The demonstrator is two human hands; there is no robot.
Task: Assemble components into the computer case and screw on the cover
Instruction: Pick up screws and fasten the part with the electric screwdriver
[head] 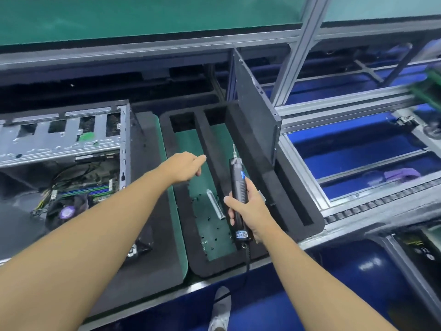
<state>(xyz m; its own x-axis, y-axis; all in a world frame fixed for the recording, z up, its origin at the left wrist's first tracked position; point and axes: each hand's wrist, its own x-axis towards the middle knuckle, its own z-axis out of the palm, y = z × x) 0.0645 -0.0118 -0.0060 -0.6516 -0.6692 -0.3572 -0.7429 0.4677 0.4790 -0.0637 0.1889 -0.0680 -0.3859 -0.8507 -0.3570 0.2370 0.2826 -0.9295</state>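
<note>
Screwdriver [235, 170], long axis and bit pointing away from the person, gripped by right hand [250, 209] above foam tray [202, 263]; left hand [185, 167] loosely curled, empty; cover [253, 103] upright in tray, open case [59, 144] left

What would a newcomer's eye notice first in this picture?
In the middle, the right hand grips a black electric screwdriver above the black foam tray, while the left hand reaches over the tray's left part. At the left lies the open computer case; a dark cover panel stands on edge at the tray's right side.
</note>
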